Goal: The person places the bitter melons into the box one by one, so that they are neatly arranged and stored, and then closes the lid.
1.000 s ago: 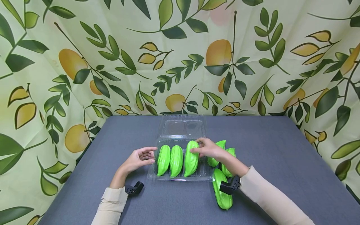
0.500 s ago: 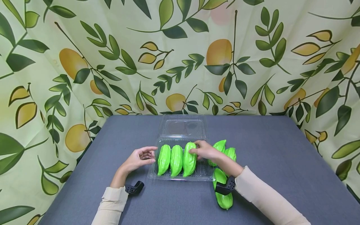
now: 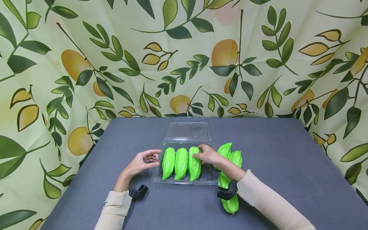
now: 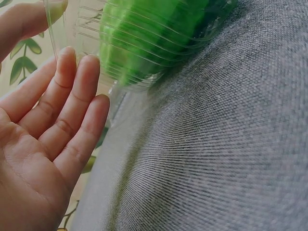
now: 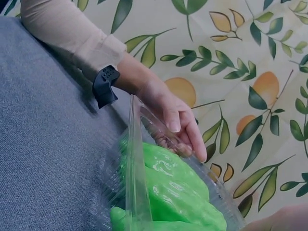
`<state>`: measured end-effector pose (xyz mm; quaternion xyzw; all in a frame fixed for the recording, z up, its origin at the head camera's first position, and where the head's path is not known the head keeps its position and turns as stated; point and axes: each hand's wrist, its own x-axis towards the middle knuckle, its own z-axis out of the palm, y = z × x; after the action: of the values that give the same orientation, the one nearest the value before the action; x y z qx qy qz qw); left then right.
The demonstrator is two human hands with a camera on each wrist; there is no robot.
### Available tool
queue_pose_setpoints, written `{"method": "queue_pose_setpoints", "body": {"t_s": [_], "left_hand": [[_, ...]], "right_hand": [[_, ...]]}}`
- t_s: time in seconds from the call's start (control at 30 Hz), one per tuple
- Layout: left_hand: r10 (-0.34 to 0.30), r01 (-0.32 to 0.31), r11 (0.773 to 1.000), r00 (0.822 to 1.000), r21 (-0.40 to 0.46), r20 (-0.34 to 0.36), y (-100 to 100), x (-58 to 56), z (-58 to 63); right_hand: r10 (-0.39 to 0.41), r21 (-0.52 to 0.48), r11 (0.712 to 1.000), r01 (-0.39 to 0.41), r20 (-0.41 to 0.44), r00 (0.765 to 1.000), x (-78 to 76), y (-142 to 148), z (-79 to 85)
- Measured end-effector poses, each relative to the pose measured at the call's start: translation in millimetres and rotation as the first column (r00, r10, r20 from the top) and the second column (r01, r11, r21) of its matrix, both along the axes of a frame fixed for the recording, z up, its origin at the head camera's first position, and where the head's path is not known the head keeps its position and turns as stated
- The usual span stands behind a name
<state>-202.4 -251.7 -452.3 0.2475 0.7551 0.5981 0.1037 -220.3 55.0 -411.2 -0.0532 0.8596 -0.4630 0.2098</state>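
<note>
A clear plastic clamshell box (image 3: 211, 172) stands with its lid (image 3: 188, 129) folded back. Three glossy, ridged green bitter melons lie side by side in it: one at the left (image 3: 168, 164), one in the middle (image 3: 181, 164), one at the right (image 3: 195, 169). My right hand (image 3: 207, 154) pinches the upper part of the rightmost bitter melon between thumb and fingers. At the box's left side, my left hand (image 3: 143, 163) has loosely bent fingers, the fingertips right at the rim. The left wrist view shows this palm (image 4: 29, 173) beside the ribbed plastic wall (image 4: 144, 53).
Right of the box lie three more bitter melons: one at the back (image 3: 225, 150), one beside it (image 3: 236, 158), and one nearer the front (image 3: 231, 206), partly under the right wrist's black camera (image 3: 227, 191). A grey cloth covers the table (image 3: 273, 153); a leaf-patterned curtain (image 3: 184, 57) hangs behind.
The right hand has shifted slightly left, then settled with the third bitter melon lowered beside the other two in the box. The left hand has stayed at the rim.
</note>
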Motion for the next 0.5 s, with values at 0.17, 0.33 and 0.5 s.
{"method": "queue_pose_setpoints", "body": {"t_s": [0.17, 0.33, 0.5], "left_hand": [[0.005, -0.005, 1.000, 1.000, -0.009, 0.011, 0.5, -0.3, 1.0], [0.008, -0.008, 1.000, 1.000, -0.016, 0.007, 1.2, -0.2, 1.1], [0.006, -0.006, 1.000, 1.000, -0.010, 0.003, 0.8, 0.2, 0.8]], "right_hand": [[0.001, 0.023, 1.000, 0.000, -0.019, 1.000, 1.0, 1.4, 1.5], [0.012, 0.028, 1.000, -0.011, -0.055, 0.998, 3.1, 4.7, 5.6], [0.032, 0.002, 0.999, -0.032, -0.055, 0.998, 4.6, 10.0, 8.2]]}}
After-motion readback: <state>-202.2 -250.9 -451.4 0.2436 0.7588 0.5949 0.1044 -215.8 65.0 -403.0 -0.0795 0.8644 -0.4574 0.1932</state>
